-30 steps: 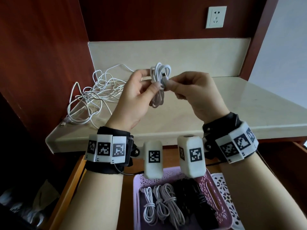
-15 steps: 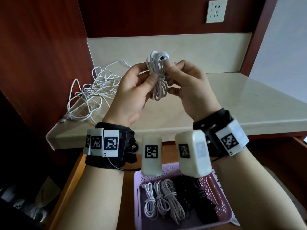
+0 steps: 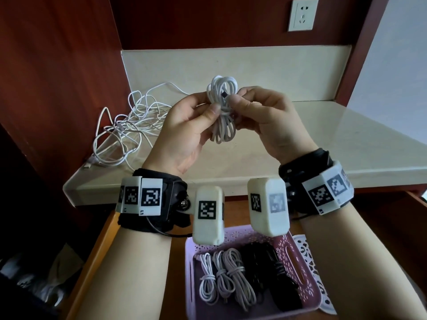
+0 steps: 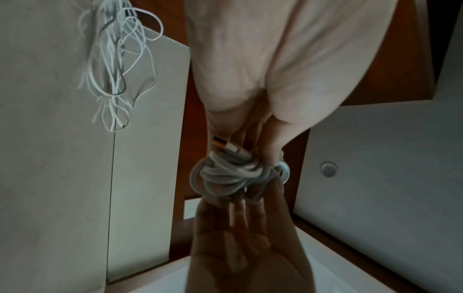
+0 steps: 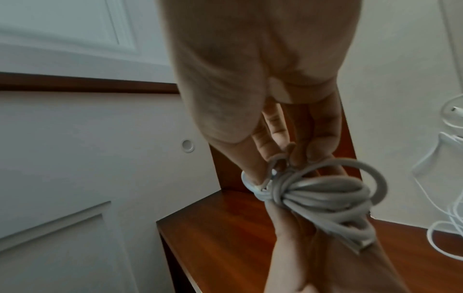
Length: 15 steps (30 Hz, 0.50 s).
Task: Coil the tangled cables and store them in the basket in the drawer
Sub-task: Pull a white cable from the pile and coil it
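A coiled white cable [image 3: 223, 112] hangs upright in the air over the counter, wound round its middle. My left hand [image 3: 198, 116] grips its waist from the left. My right hand [image 3: 245, 105] pinches the cable's plug end at the same waist from the right. The same coil [image 4: 225, 174] shows at my fingertips in the left wrist view, and the coil [image 5: 323, 196] fills the right wrist view. A tangle of white cables [image 3: 129, 128] lies on the counter's back left. The purple basket [image 3: 298, 257] sits in the open drawer below, holding several coiled white and black cables.
A beige counter [image 3: 323, 144] spreads under my hands, with dark red wooden panels at the left and back. A wall socket [image 3: 302, 13] is above. The wooden drawer [image 3: 101, 245] stands pulled out below the counter edge. A white perforated lid [image 3: 309, 273] lies right of the basket.
Both hands rose slightly and closed in on the coil. My right hand brought the plug end round to the coil's waist, where the wrap now looks tighter.
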Available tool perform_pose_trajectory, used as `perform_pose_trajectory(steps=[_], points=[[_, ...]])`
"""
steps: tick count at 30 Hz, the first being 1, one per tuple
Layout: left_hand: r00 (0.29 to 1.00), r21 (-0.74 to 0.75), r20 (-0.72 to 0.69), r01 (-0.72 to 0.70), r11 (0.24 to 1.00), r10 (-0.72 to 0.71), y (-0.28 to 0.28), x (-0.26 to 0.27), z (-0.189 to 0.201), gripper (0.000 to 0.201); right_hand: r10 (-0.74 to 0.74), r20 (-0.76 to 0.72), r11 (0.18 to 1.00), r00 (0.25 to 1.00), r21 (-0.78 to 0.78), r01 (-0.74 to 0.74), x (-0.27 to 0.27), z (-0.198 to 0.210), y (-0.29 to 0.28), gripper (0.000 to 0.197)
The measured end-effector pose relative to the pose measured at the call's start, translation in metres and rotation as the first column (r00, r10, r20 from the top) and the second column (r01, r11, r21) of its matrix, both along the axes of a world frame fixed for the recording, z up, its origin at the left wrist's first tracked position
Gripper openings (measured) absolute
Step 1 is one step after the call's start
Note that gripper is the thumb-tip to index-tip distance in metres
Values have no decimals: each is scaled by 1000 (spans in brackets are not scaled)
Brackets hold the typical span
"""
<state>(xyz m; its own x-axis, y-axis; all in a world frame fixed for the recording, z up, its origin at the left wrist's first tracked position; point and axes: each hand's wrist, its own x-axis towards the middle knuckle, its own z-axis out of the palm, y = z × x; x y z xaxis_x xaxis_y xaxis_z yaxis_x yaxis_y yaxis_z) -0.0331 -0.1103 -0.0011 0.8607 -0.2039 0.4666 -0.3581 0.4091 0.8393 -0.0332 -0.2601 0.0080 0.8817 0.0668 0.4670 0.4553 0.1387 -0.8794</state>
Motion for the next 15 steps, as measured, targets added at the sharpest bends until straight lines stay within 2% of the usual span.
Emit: perform_pose_trajectory(steps=[6, 10, 13, 15], points=[[989, 148, 126, -97, 984, 79, 0, -2, -1, 14, -155, 78, 984, 985, -81, 161, -3, 3, 3, 14], [969, 299, 224, -171, 939, 105, 0, 0, -4, 17, -184, 23, 979, 983, -89, 185, 0, 1, 5, 21], [969, 311, 220, -181, 933, 115, -1, 2, -6, 18, -160, -28, 986, 987, -56, 158, 1, 0, 3, 25], [981, 275, 158, -155, 949, 114, -2, 2, -7, 17, -127, -59, 992, 990, -10, 127, 2, -1, 0, 30]])
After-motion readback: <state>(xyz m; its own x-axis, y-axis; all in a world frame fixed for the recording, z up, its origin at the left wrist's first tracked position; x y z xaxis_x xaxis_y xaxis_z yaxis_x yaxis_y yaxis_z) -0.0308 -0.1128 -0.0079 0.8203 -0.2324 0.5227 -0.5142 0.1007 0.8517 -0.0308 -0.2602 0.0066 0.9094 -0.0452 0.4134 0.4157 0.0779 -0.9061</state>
